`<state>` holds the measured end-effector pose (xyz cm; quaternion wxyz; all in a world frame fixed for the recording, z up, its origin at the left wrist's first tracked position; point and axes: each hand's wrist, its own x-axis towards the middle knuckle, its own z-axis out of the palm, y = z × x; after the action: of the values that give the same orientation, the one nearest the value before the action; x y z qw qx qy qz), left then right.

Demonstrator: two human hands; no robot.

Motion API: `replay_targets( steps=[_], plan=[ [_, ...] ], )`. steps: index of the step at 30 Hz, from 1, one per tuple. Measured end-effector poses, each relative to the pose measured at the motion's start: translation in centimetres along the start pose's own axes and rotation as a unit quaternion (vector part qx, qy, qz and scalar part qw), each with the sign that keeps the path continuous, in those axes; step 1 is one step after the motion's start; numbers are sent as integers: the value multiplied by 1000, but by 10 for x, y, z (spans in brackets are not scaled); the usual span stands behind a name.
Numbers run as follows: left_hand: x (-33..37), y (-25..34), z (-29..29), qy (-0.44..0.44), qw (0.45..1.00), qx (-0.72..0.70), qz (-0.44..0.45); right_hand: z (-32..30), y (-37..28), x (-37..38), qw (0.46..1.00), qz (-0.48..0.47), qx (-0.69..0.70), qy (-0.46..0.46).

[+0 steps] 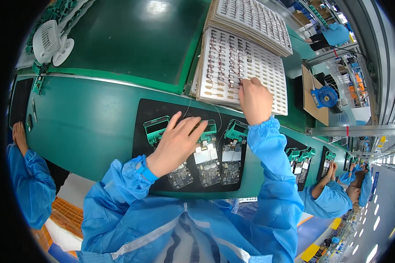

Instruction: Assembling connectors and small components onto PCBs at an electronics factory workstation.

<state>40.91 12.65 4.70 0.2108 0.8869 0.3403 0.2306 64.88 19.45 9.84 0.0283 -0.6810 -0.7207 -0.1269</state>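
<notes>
On the black mat [162,108] lie circuit boards [210,170] in a row, with green plastic frames [236,130] at their far ends. My left hand [176,147] is above the left and middle boards, fingers spread, partly covering them. Beyond the mat, a white foam tray [265,70] has rows of slots, many on its left side filled with small wired parts [222,57]. My right hand [255,101] reaches onto this tray, its fingertips pinched at a small dark part at the near end of a row; the fingers partly hide that part.
More filled trays [254,19] are stacked behind. A white fan [46,41] is at the far left, a blue fan [325,96] at the right. One co-worker's sleeve [28,188] shows at left; other people [329,197] sit along the bench at right. A metal rail [360,130] crosses the right side.
</notes>
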Motion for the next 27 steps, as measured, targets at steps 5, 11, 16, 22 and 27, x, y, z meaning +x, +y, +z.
replay_targets(
  steps=[5, 11, 16, 22, 27],
  plan=[
    [-22, 0, -32, 10, 994, 60, -86, 16, 3, -5, 998, -21, -19, 55],
    [-62, -20, -35, 43, 986, 36, -160, 14, 9, -9, 996, -19, 46, 72],
    [-61, -33, -31, 64, 991, -28, -118, 17, 0, -16, 994, -10, 23, 103],
    [-55, -39, -37, 62, 995, -69, -40, 16, 13, -14, 998, -6, 35, 53],
    [-64, -31, -37, 69, 995, -53, -54, 17, 5, -25, 988, 14, 109, 107]
  ],
)
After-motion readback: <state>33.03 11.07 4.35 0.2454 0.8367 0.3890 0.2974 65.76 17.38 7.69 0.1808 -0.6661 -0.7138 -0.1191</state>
